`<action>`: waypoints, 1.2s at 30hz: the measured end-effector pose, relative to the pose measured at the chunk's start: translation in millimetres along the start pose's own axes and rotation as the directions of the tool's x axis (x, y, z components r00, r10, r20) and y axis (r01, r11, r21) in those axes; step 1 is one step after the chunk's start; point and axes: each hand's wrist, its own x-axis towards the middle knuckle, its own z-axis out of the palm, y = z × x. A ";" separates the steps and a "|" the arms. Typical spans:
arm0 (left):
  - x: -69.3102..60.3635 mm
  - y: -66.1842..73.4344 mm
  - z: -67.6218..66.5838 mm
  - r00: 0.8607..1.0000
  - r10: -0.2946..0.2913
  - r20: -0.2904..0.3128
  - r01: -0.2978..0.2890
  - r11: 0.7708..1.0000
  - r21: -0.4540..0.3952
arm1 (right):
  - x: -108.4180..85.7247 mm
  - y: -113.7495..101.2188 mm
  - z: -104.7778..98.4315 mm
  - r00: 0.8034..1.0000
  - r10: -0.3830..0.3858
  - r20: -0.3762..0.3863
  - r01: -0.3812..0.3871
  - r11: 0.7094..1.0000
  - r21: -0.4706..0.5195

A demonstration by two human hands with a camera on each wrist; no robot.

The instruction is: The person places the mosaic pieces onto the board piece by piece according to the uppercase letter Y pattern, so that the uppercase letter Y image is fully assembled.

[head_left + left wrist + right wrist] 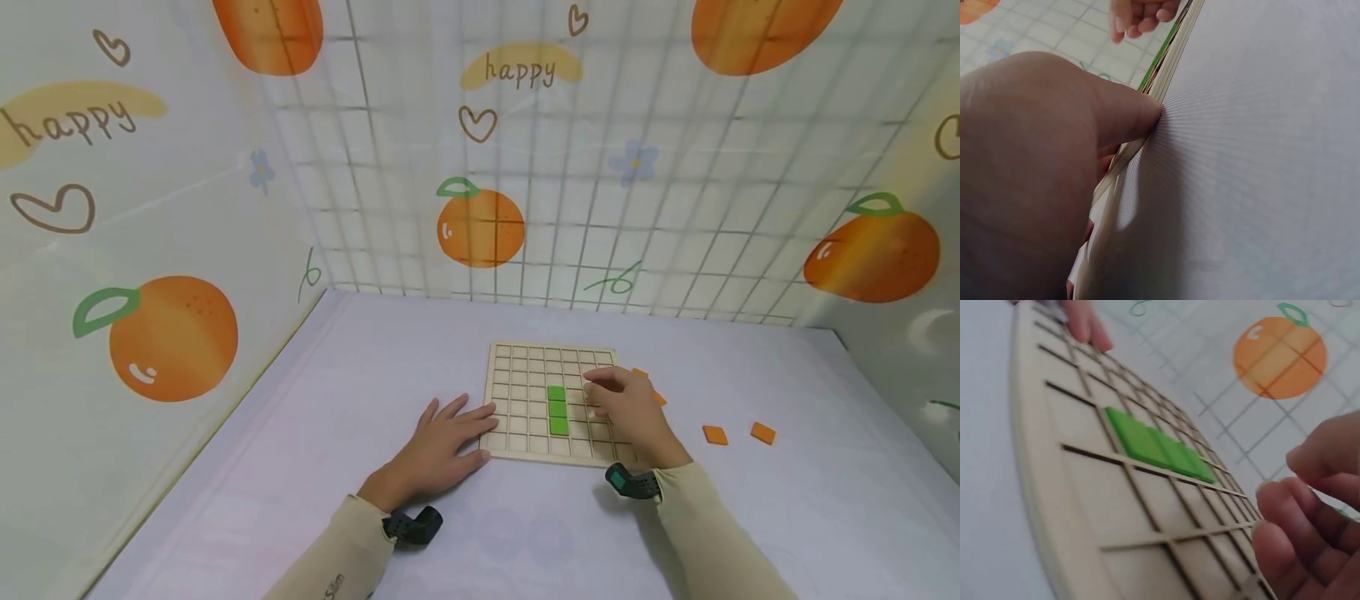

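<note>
A square wooden grid board (517,375) lies on the table. Three green square tiles (558,410) form a column in its cells, also seen as a green row (1157,447) in the right wrist view. My left hand (442,450) lies at the board's left side, fingers spread with their tips on it; the thumb (1129,112) touches the front edge. Over the board's right part hovers my right hand (630,408), its fingers (1285,525) loosely bent and the thumb apart from them. No tile shows between them.
Orange tiles (715,435) lie on the table right of the board; another orange tile (763,432) is farther right. Others, partly hidden, lie just behind the right hand. A printed curtain (480,275) with a wire grid behind it closes off the back.
</note>
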 end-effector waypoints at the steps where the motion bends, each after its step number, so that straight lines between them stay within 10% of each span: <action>1: 0.1 0.2 -0.3 1.000 0.002 -0.003 -0.002 1.000 0.002 | -1.4 -0.5 -3.4 1.000 0.002 -0.005 -0.002 1.000 -0.003; 36: 0.1 0.2 -0.1 1.000 -0.004 -0.001 0.004 1.000 0.010 | -43.7 41.7 -120.5 0.952 0.098 -0.289 -0.148 0.976 -0.159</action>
